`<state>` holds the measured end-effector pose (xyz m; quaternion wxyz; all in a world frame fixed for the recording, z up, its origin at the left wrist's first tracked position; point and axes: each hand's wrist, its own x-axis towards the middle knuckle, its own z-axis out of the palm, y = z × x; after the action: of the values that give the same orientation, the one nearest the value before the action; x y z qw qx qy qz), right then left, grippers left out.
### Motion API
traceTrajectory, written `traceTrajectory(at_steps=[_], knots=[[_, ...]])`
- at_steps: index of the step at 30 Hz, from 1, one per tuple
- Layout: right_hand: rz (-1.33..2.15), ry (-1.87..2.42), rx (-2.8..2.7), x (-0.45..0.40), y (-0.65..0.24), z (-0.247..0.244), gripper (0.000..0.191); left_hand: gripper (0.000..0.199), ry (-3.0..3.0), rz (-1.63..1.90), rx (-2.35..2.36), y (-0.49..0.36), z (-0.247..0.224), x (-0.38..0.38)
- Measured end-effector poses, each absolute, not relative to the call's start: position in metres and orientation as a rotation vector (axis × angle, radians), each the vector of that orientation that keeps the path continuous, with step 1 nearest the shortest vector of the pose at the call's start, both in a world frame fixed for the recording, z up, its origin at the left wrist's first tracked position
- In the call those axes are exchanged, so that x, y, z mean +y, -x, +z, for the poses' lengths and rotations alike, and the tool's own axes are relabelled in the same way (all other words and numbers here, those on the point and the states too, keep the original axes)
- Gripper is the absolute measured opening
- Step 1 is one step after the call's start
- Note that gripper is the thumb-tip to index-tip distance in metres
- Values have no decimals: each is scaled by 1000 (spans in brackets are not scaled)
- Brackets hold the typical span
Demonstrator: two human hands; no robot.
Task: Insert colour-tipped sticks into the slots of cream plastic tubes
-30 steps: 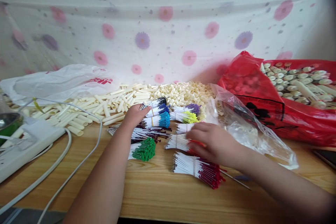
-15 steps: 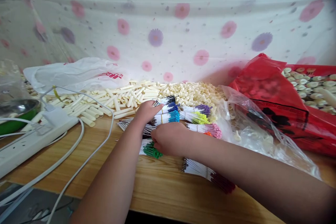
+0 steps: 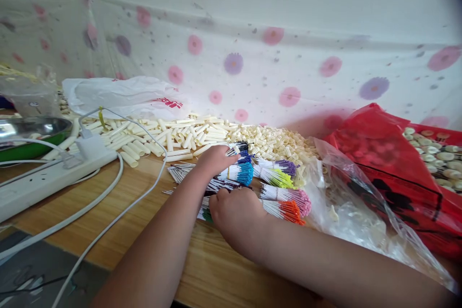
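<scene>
Bundles of thin white sticks with coloured tips lie on the wooden table. My left hand (image 3: 216, 160) rests on the upper left bundles, thumb over the dark blue one (image 3: 245, 156), with the turquoise bundle (image 3: 242, 173) just below it. My right hand (image 3: 236, 211) is curled over the lower left bundles, near the green-tipped one (image 3: 205, 213); its fingertips and anything in them are hidden. To its right lie the pink bundle (image 3: 299, 199) and the orange bundle (image 3: 290, 211). Purple (image 3: 287, 167) and yellow (image 3: 283, 178) bundles sit farther back.
Cream tubes (image 3: 180, 134) and small cream pieces (image 3: 274, 142) are heaped along the wall. A power strip (image 3: 54, 173) with white cables and a green bowl (image 3: 32, 147) stand left. Clear plastic (image 3: 357, 216) and a red bag (image 3: 382, 163) lie right.
The view has shifted and tilted. My right hand has moved off the orange bundle, which now shows more, and covers more of the green one. The dark red bundle is now hidden behind my right arm.
</scene>
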<state>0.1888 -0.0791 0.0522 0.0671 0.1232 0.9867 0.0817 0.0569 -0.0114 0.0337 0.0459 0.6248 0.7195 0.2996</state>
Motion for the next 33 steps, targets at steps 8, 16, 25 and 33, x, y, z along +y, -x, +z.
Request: traceTrajectory(at_steps=[8, 16, 25, 33], knots=[[393, -426, 2925, -70, -201, 58, 22, 42, -1907, 903, 2180, -52, 28, -8], [501, -49, 3028, -61, -206, 57, 25, 42, -1912, 884, 2181, -55, 29, -9], [238, -96, 3074, -49, -226, 59, 29, 42, -1906, 905, 2161, -56, 30, -9], [2, -131, 3083, -47, -259, 69, 32, 43, -1948, 952, 2067, -58, 32, -11]])
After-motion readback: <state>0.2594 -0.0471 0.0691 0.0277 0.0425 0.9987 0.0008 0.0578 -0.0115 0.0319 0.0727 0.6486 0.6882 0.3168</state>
